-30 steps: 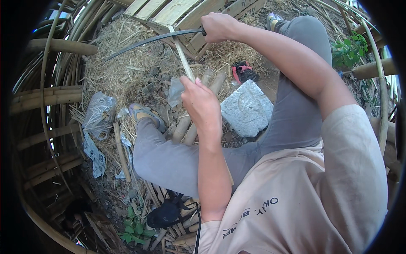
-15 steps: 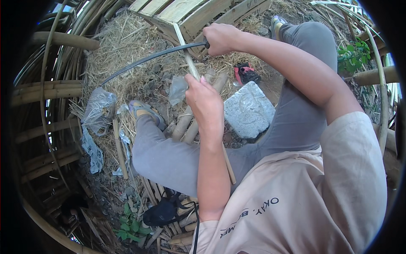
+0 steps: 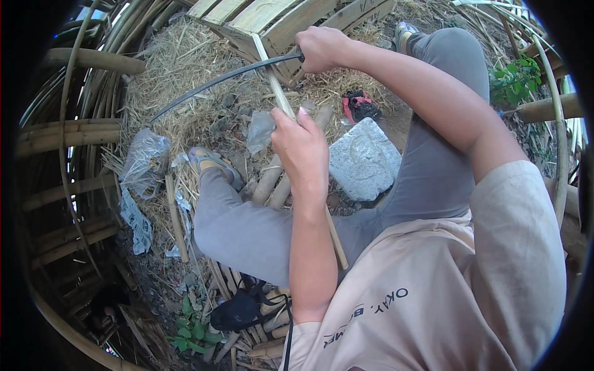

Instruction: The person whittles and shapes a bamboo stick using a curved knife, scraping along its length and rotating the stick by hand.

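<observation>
My left hand [image 3: 301,148] is closed around a pale bamboo strip [image 3: 278,93]. The strip slants from the crate's corner, passes under my left forearm and ends near my lap. Up by the crate, my right hand [image 3: 322,49] grips a sickle [image 3: 213,82] whose handle is mostly hidden in the fist. Its long, dark, curved blade reaches left and down, lying across the strip between my left hand and the strip's far end.
A slatted wooden crate [image 3: 278,31] stands beyond my hands. Between my legs lie a grey stone block [image 3: 365,159] and bamboo pieces [image 3: 269,182]. Clear plastic bags [image 3: 145,154], dry straw [image 3: 167,74] and a black pouch [image 3: 235,311] are on the left, beside bamboo slats [image 3: 68,136].
My right hand has shifted slightly away from me, and the sickle blade now crosses the bamboo strip a little nearer its far end. My left hand stays nearly in place.
</observation>
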Available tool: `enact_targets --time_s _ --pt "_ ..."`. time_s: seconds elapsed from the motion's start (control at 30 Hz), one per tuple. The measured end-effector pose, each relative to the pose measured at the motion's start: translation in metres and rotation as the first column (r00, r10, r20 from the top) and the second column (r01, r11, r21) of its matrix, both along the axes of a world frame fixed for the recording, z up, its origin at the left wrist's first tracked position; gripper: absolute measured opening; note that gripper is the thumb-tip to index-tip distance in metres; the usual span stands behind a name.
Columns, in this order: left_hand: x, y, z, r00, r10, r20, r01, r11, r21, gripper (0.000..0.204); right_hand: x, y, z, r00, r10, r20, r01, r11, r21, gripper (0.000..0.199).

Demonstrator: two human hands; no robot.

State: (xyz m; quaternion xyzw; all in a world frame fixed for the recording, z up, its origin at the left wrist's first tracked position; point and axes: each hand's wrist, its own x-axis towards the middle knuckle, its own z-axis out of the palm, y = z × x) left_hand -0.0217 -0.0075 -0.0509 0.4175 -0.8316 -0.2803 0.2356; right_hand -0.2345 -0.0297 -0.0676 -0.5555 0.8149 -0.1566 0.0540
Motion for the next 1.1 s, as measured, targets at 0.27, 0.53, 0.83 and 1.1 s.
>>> enact_targets --time_s 0.27,0.53,0.83,1.1 --pt "0.0 0.002 0.003 1.0 -0.004 -0.011 0.005 1.0 0.012 0.025 -0.014 -0.009 -0.006 0.997 -0.073 -0.036 0.074 0.997 0.027 0.034" --pt "-0.001 0.003 0.005 1.0 -0.007 0.002 0.007 0.999 0.051 0.027 -0.017 -0.008 -0.007 0.997 -0.074 -0.025 0.074 0.997 0.014 0.034" --pt "0.0 0.002 0.003 1.0 -0.005 -0.005 0.005 0.998 0.055 0.029 -0.02 -0.009 -0.011 0.998 -0.065 -0.023 0.064 0.998 -0.023 0.033" --pt "0.001 0.001 0.002 1.0 -0.011 -0.024 0.012 1.0 0.019 0.03 -0.02 -0.011 -0.012 0.997 -0.07 -0.021 0.069 0.996 -0.048 0.033"
